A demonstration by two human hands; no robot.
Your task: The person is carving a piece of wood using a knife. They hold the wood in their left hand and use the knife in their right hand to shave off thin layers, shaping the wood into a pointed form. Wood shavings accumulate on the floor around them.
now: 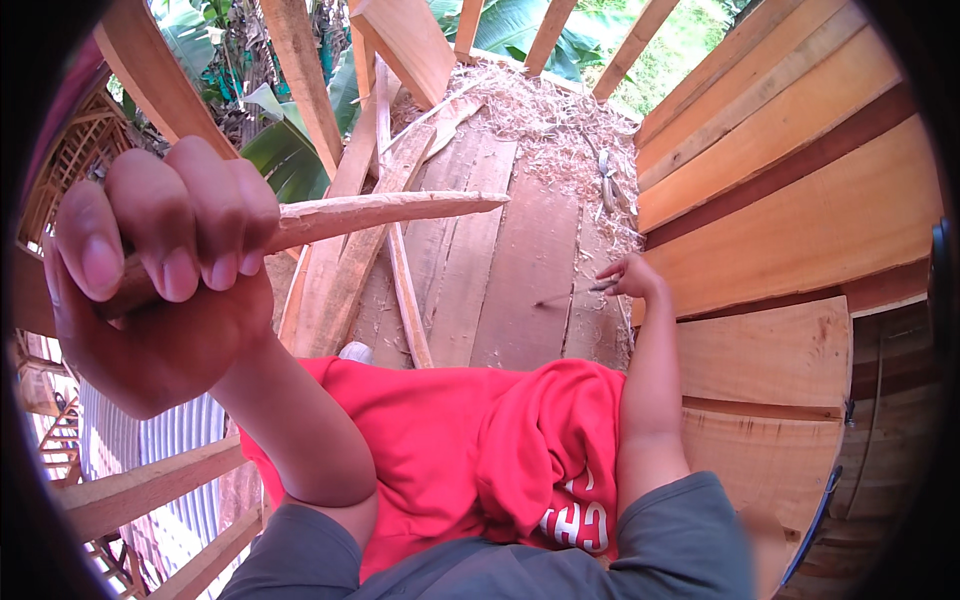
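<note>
My left hand (165, 250), raised close to the camera at the left, has its fingers wrapped round a roughly carved wooden stick (390, 207). The stick tapers to a point at its right end. Lower and to the right, my right hand (632, 277) grips the handle of a thin, dark-bladed tool that looks like a knife (570, 296). Its blade points left, over the floorboards and apart from the stick. Across my lap lies a red cloth or garment (420, 420) with white lettering.
Wood shavings (560, 120) cover the far end of the plank floor (525, 270). A dark metal tool (606, 178) lies among them. Loose timber pieces (370, 235) lean at the left. A plank wall (790, 215) stands close on the right. Open wooden posts (300, 80) border the left and far sides.
</note>
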